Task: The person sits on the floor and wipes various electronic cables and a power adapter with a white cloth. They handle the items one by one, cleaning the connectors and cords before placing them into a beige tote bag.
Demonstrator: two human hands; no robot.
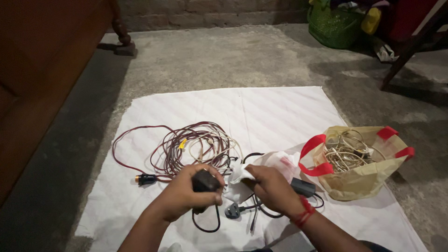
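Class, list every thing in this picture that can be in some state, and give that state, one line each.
Left hand: closed around a black adapter.
Right hand: pressing a white cloth against the adapter.
Red wire bundle: tangled, loose on the sheet.
Bag: open, cables inside.
White sheet: spread flat on the floor.
Grey plug: unplugged, lying on the sheet.

A rough grey concrete floor (233, 56) fills the room, dim toward the edges. At twelve o'clock runs a brick wall (210, 11). Dark wooden furniture (42, 70) stands at nine o'clock, its turned leg (122, 35) resting at eleven. At one o'clock sits a green basket (333, 28), and a slanting wooden leg (410, 49) crosses at two.
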